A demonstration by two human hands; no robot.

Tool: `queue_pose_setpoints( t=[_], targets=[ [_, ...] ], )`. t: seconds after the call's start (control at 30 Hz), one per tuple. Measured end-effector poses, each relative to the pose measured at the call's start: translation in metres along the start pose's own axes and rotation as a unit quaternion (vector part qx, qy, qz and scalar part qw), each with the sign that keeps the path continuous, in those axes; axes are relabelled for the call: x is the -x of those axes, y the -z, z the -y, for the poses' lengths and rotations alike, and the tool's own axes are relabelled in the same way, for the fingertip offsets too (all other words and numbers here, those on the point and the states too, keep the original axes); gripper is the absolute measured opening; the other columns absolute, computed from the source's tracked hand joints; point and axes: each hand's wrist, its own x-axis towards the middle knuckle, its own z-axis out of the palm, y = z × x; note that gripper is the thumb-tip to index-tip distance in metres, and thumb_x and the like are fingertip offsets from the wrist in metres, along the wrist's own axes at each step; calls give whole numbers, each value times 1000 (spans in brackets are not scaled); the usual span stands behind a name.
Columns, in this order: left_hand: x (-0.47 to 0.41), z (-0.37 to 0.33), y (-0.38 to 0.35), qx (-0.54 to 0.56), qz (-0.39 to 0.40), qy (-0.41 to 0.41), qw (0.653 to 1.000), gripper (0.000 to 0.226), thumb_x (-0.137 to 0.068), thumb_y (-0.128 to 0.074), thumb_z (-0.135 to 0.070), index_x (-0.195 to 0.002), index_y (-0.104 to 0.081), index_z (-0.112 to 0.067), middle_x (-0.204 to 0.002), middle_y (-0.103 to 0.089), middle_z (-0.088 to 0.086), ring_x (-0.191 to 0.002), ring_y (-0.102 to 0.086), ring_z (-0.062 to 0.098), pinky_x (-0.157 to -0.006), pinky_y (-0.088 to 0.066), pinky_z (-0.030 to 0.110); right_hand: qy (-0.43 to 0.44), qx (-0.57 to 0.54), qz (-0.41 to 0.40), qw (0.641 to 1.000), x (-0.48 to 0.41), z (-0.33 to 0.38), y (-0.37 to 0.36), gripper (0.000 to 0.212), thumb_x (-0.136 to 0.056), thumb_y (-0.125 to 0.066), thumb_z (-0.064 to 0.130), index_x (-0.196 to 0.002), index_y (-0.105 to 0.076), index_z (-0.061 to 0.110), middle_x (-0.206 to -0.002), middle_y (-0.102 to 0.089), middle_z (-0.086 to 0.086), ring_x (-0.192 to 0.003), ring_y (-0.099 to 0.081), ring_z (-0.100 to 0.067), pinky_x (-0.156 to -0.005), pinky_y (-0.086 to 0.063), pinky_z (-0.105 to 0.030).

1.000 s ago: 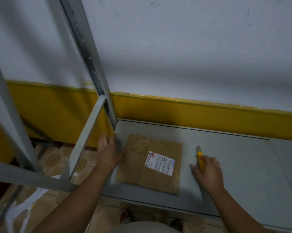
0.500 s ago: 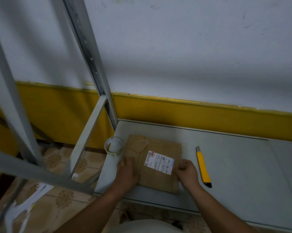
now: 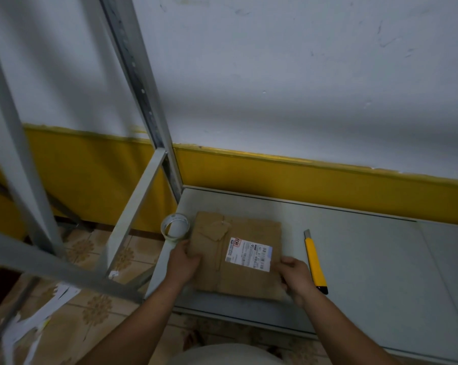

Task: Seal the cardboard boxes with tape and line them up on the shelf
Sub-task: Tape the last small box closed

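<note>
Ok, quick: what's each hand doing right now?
Left hand: grips the left edge of the cardboard box.
Right hand: grips the right edge of the same box.

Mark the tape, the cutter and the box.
tape (image 3: 166, 231), head view, left wall of the roll
cutter (image 3: 313, 259), head view, middle of the yellow body
box (image 3: 251, 229), head view, bare cardboard above the label

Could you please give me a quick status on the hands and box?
Left hand and right hand grip the cardboard box sides. Box flat on shelf. Tape roll left of it, utility knife right, neither in hand.
</note>
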Motion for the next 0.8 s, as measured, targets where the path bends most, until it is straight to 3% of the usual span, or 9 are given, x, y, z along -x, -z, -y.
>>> queue_pose_setpoints(
  t=[0.07, 0.1, 0.2, 0.37, 0.47, 0.57, 0.63, 0.7, 0.8],
  targets=[
    [5, -13, 6, 22, 13, -3, 1000, 30, -92, -72, -15, -121, -67, -17, -111, -68, 2, -109, -65, 27, -87, -50, 35, 1, -25, 21, 999, 1, -2, 4, 18, -94, -71, 15, -111, -75, 13, -76, -73, -1, -54, -54, -15, -47, -41, -29],
    [5, -17, 6, 30, 19, -3, 999, 26, -94, -70, -14, -119, -67, -17, -108, -68, 1, -109, -66, 27, -85, -50, 35, 6, -37, 30, 999, 1, -2, 5, 21, -93, -72, 16, -114, -74, 13, -83, -77, -2, -60, -63, -20, -54, -50, -33],
    [9, -28, 9, 78, 27, -4, 997, 20, -97, -67, -15, -117, -64, -21, -106, -67, -3, -107, -65, 24, -82, -50, 34, -14, -111, 60, 992, 4, 2, 8, 28, -91, -76, 16, -119, -73, 10, -105, -79, -10, -98, -75, -31, -90, -60, -52],
    [16, -42, 14, 229, 70, 22, 971, 26, -104, -63, -21, -128, -57, -20, -124, -67, 4, -106, -67, 18, -81, -58, 36, -36, -203, 86, 975, 21, 16, 14, 28, -101, -63, 16, -127, -67, 7, -115, -75, -16, -110, -70, -34, -74, -61, -37],
    [20, -53, 26, 284, 117, 31, 951, 40, -102, -67, -23, -139, -54, -26, -131, -67, 2, -116, -66, 24, -90, -60, 45, 2, -230, 75, 970, 36, 37, 17, 27, -104, -58, 19, -127, -66, 8, -116, -74, -16, -100, -70, -32, -58, -57, -32],
    [20, -60, 30, 295, 142, -1, 945, 64, -97, -74, -19, -146, -38, -39, -130, -58, -10, -118, -62, 19, -93, -60, 43, 95, -165, 21, 982, 48, 56, 22, 39, -102, -63, 21, -138, -52, 16, -125, -62, -12, -99, -66, -26, -52, -56, -27],
    [17, -63, 27, 274, 150, -44, 949, 85, -93, -77, -11, -152, -25, -45, -128, -49, -18, -120, -57, 12, -95, -59, 38, 173, -83, 7, 981, 50, 61, 23, 70, -93, -75, 16, -152, -37, 25, -134, -56, -6, -110, -65, -25, -63, -61, -26],
    [15, -67, 21, 257, 165, -65, 950, 100, -87, -84, -8, -158, -22, -43, -132, -46, -18, -127, -55, 15, -103, -57, 43, 227, -21, 44, 973, 51, 65, 23, 79, -81, -87, 13, -145, -45, 31, -128, -64, 5, -104, -70, -16, -73, -60, -24],
    [15, -73, 12, 183, 169, -100, 963, 103, -82, -89, -12, -159, -27, -41, -142, -44, -14, -131, -51, 13, -109, -53, 40, 249, 90, 0, 964, 44, 66, 18, 58, -77, -91, 23, -128, -65, 27, -110, -74, 2, -88, -71, -5, -73, -52, -11]
  ],
)
